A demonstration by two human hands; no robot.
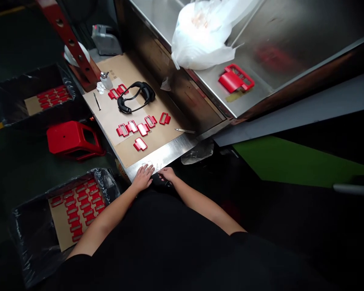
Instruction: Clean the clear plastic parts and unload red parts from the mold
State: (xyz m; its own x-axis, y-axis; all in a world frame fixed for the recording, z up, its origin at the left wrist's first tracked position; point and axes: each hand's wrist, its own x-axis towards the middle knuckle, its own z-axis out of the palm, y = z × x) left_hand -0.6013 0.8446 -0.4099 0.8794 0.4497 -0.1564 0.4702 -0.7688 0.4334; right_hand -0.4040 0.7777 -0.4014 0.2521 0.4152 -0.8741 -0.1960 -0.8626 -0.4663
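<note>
My left hand [143, 178] lies with its fingers stretched out on the bare metal edge [166, 155] of the bench, beside some thin dark marks. Close to its right, my right hand [168, 174] has its fingers curled at the bench's front edge; whatever they may hold is too small to make out. Beyond the hands, a red plastic frame [140, 144] lies on brown cardboard [130, 155]. Several similar pieces are farther back, among them a red frame [165, 118] on the right. A slim knife-like tool [185, 131] rests near the cardboard's right end.
Black headgear [148, 93] and a pump bottle [106, 81] stand farther back. A red post [69, 40] rises at the far left corner. Left of the bench are a red stool [68, 139] and a lined bin [30, 218]. A white plastic bag [194, 44] occupies the raised metal shelf.
</note>
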